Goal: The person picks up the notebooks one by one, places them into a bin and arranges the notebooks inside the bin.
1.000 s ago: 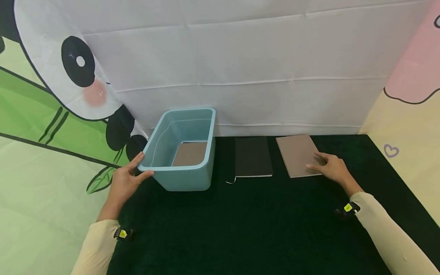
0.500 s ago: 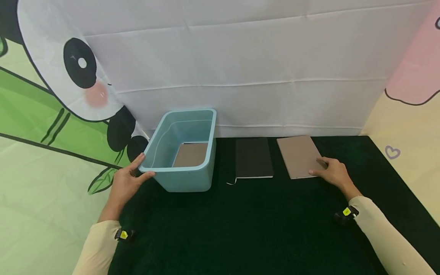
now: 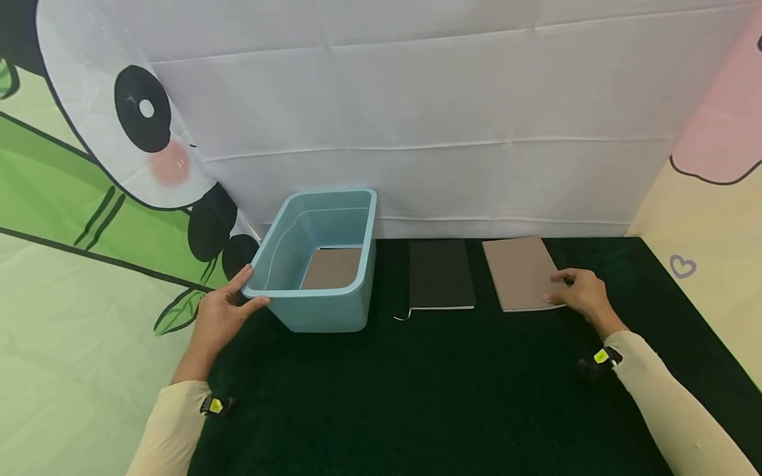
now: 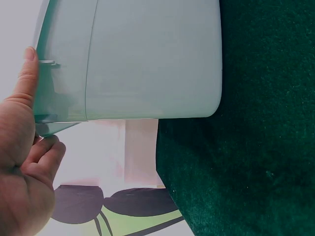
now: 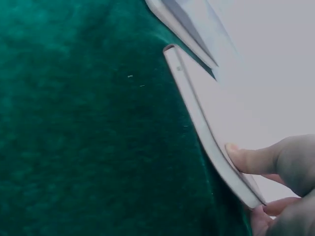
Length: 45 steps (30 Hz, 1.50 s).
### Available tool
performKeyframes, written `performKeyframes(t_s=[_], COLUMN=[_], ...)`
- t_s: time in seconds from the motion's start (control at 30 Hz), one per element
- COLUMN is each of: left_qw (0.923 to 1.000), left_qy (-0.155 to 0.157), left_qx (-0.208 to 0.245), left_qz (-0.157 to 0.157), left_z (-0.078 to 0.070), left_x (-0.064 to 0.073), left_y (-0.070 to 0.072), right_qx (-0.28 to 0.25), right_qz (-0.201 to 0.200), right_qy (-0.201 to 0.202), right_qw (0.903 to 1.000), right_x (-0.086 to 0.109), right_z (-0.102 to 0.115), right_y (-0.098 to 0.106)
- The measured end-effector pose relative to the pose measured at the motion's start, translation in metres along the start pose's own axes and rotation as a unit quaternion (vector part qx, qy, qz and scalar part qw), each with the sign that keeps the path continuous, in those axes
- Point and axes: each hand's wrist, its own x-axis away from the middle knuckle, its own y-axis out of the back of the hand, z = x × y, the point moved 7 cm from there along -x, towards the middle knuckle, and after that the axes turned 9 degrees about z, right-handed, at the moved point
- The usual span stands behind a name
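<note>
My left hand (image 3: 219, 322) grips the front left corner of a light blue plastic bin (image 3: 324, 311), thumb along its front and fingers at its left side. In the left wrist view the thumb (image 4: 27, 78) lies close by the rim. Inside the bin lies a flat brown notebook (image 3: 333, 268). At the right, my right hand (image 3: 586, 295) pinches the near right corner of a pinkish-brown notebook (image 3: 518, 274). The right wrist view has the thumb (image 5: 253, 160) on its cover, fingers at its edge, and that corner bending. A black notebook (image 3: 442, 274) lies between bin and brown notebook.
A dark green cloth (image 3: 405, 396) covers the table. Behind it hangs a white sheet (image 3: 440, 119), with printed cartoon cloths at left and right. A white ribbon bookmark (image 3: 403, 317) sticks out from the black notebook.
The right hand has shifted slightly right along the brown notebook to its near right corner, and its fingers have drawn in round the edge. The left hand keeps its place on the bin.
</note>
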Motion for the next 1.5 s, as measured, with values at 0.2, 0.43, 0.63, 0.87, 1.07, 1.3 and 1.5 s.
performKeyframes(t_s=[0.2,0.43,0.63,0.87,1.07,1.3,1.5], left_qw=[1.0000,1.0000,1.0000,1.0000,1.0000,1.0000,1.0000], left_qy=[-0.003,-0.005,-0.004,-0.004,0.000,0.002,0.000], left_qx=[0.004,0.002,0.003,0.004,0.001,0.004,0.002], left_qz=[-0.001,0.000,-0.001,0.001,0.004,0.005,0.004], left_z=[0.000,0.000,0.000,-0.001,0.000,0.000,0.000], left_x=[0.000,0.000,0.000,-0.001,-0.001,-0.002,-0.002], left_y=[0.000,0.000,0.000,0.001,0.002,0.000,0.000], right_qx=[-0.047,-0.039,-0.035,-0.121,-0.250,-0.473,-0.548], right_qz=[0.031,0.067,0.086,0.133,0.158,0.172,0.179], right_qy=[-0.030,-0.029,-0.013,0.001,0.012,0.016,0.024], right_qw=[0.9979,0.9965,0.9956,0.9838,0.9552,0.8641,0.8169], right_x=[-0.005,-0.009,-0.006,-0.008,-0.007,0.001,0.006], right_z=[0.001,0.001,0.003,0.002,0.001,0.003,0.007], right_y=[0.003,0.004,0.008,0.012,0.014,0.011,0.006])
